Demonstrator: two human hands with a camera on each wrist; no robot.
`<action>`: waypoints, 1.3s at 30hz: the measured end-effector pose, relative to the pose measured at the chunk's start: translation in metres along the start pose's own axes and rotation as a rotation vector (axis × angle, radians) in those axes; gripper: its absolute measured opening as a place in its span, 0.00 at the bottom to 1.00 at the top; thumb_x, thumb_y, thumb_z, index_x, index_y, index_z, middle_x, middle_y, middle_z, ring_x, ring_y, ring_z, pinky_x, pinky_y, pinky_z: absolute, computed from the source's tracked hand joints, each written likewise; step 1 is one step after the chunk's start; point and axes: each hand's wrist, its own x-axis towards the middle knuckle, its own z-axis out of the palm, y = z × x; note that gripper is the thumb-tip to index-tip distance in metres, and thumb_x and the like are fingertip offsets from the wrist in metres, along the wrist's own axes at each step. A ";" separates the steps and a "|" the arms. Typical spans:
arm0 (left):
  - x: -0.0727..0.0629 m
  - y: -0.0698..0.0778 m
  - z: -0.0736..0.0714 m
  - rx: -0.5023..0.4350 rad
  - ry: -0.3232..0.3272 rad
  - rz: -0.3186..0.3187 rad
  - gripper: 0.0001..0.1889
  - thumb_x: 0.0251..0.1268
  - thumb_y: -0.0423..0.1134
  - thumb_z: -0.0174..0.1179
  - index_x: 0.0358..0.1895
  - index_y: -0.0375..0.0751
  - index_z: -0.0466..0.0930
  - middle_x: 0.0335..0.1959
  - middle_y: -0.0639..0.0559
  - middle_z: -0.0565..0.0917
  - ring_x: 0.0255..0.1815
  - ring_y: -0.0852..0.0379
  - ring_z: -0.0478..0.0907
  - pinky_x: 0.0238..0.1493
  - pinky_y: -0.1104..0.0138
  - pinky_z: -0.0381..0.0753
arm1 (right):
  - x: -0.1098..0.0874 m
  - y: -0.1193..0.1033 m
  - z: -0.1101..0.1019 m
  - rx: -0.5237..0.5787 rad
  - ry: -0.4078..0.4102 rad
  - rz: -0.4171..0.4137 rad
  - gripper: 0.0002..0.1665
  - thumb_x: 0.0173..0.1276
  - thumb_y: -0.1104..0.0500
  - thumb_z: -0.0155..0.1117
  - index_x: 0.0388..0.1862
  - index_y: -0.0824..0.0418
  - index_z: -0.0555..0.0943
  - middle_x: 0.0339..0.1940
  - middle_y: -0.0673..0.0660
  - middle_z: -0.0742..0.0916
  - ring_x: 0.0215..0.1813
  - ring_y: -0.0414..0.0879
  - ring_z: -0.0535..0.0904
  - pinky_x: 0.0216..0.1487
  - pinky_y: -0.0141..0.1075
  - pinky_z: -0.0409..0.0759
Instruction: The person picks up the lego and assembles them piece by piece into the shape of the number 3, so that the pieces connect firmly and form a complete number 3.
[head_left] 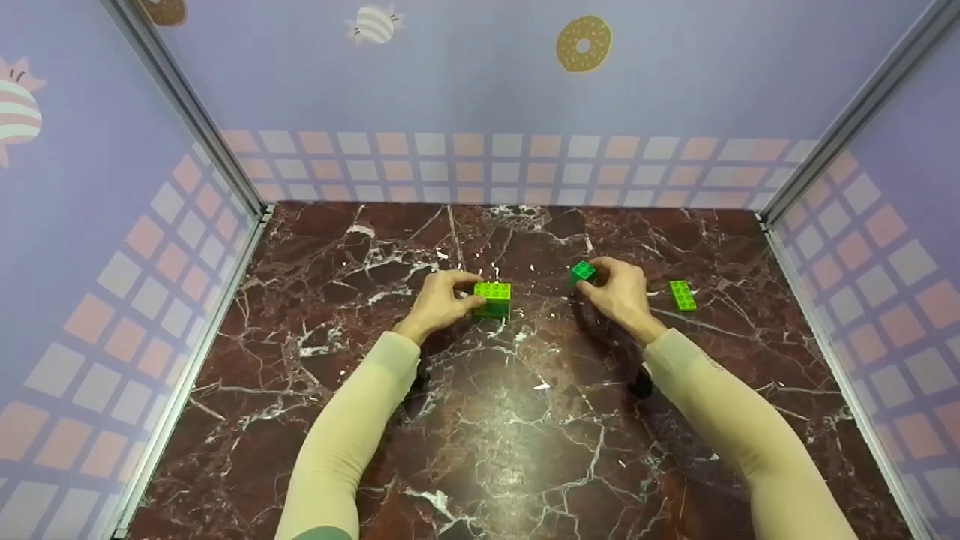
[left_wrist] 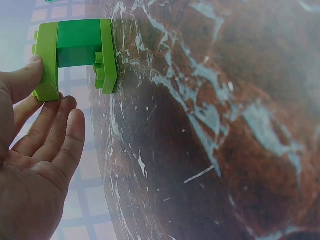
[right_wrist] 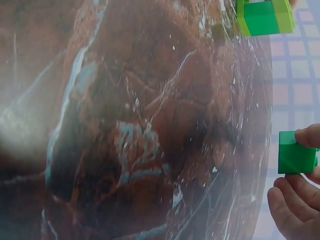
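Observation:
My left hand [head_left: 439, 301] pinches the top lime-green building brick [head_left: 492, 289] of a small stack by its left end, thumb at the near side. Below that brick, a darker green brick [left_wrist: 79, 34] joins it at one end to a lime-green studded plate [left_wrist: 106, 56], leaving a gap at the other end. This bottom plate sits at the marble surface. To the right, my right hand [head_left: 621, 289] holds a green square brick [head_left: 583, 271] between thumb and fingers, studs facing up. In the right wrist view, the square brick [right_wrist: 296, 153] appears above the tabletop, apart from the stack.
A lime-green studded plate [head_left: 682, 295] lies on the table to the right of my right hand. The dark red marble tabletop [head_left: 510, 420] is bordered by a lilac back wall [head_left: 480, 90] and side panels with metal frame posts [head_left: 847, 112].

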 end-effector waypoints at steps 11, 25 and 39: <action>0.001 0.000 0.001 0.018 0.011 0.016 0.21 0.69 0.37 0.78 0.63 0.35 0.92 0.58 0.39 0.95 0.53 0.42 0.93 0.57 0.52 0.91 | 0.002 -0.019 0.009 0.044 0.013 -0.072 0.24 0.67 0.54 0.79 0.61 0.61 0.93 0.47 0.63 0.98 0.46 0.61 0.94 0.58 0.57 0.89; 0.000 0.000 0.002 0.009 0.022 0.015 0.21 0.69 0.36 0.78 0.63 0.34 0.91 0.60 0.36 0.94 0.58 0.38 0.92 0.66 0.48 0.89 | 0.004 -0.041 0.018 0.091 0.015 -0.153 0.24 0.66 0.58 0.80 0.61 0.63 0.93 0.50 0.65 0.97 0.46 0.60 0.96 0.57 0.55 0.92; 0.001 -0.003 0.002 -0.006 0.014 0.008 0.22 0.70 0.36 0.77 0.64 0.34 0.91 0.61 0.37 0.94 0.54 0.38 0.93 0.60 0.47 0.92 | 0.003 -0.062 0.030 0.234 -0.087 -0.225 0.26 0.70 0.64 0.78 0.66 0.68 0.89 0.54 0.70 0.94 0.51 0.64 0.96 0.56 0.53 0.95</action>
